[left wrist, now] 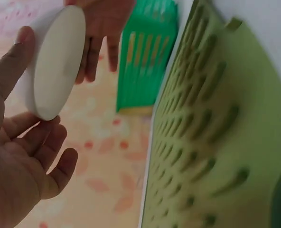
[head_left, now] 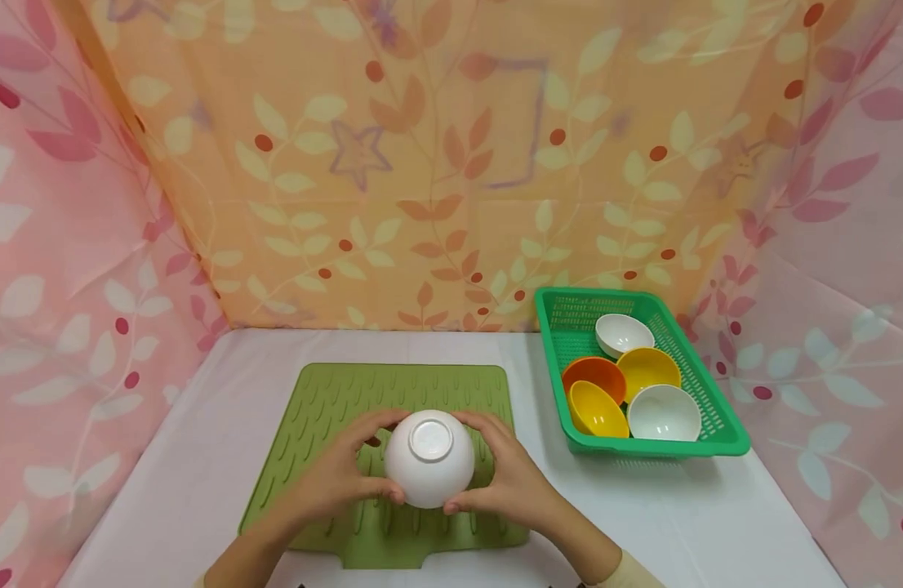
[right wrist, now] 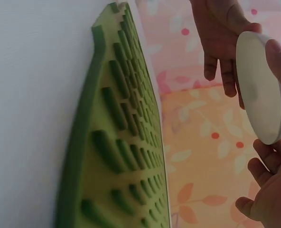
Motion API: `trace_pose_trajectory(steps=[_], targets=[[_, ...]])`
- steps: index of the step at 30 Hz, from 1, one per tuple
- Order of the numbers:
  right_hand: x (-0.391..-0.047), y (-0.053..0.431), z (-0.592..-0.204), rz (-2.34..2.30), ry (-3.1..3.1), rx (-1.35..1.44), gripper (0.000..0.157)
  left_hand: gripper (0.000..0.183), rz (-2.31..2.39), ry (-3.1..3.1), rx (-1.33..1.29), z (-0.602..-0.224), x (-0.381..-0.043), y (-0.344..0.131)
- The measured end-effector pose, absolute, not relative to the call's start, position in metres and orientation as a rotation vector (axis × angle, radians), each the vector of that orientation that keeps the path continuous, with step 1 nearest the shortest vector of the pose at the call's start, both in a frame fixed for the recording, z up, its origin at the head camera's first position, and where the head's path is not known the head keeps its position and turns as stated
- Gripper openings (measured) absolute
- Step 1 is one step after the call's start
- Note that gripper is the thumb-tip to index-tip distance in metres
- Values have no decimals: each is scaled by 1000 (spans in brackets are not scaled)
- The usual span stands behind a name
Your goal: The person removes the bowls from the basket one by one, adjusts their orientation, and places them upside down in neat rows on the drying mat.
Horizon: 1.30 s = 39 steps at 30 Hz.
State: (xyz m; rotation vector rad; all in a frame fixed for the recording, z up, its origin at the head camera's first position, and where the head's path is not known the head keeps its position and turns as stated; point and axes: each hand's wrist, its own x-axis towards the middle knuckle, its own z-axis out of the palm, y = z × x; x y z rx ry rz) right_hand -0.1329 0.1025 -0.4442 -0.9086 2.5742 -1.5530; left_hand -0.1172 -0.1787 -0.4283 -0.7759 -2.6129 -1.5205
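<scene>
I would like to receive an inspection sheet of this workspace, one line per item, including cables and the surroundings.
Surface: white-covered table; a green ridged mat lies on it.
Job's things: white bowl, held upside down, raised above the mat.
Clutter: green basket at right, with one orange bowl, two yellow bowls and two more white bowls.
Grippers: left hand and right hand grip the bowl from opposite sides.
Cables: nothing seen.
Surroundings: orange leaf-patterned sheet behind, pink sheets at both sides.

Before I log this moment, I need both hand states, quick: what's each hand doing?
Left hand: closed on the upside-down white bowl, gripping its left side.
Right hand: closed on the same bowl, gripping its right side.
</scene>
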Motion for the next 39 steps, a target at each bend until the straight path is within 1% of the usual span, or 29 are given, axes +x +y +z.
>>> trace_pose_trajectory(steps=[8,14,20,24,27,32,39], targets=[[-174,46,-436,-1412,2600,-880,100,86,-1415,-2696,-661,-431,-144,-232],[-208,-1,-436,-1236,2675,-862,102,79,-1319,-2764,-648,-444,-179,-280],[-245,-43,-452,-1196,2676,-807,100,72,-1330,-2801,-647,-457,-218,-317],[-264,-62,-470,-1157,2688,-730,100,72,-1409,-2852,-619,-468,-239,-331],[-273,-74,-482,-1105,2729,-664,99,73,-1484,-2880,-612,-477,-249,-337],[-277,-94,-500,-945,2827,-619,97,77,-1430,-2914,-600,-488,-254,-347],[-271,-103,-502,-890,2898,-619,91,79,-1361,-2925,-664,-494,-257,-356]])
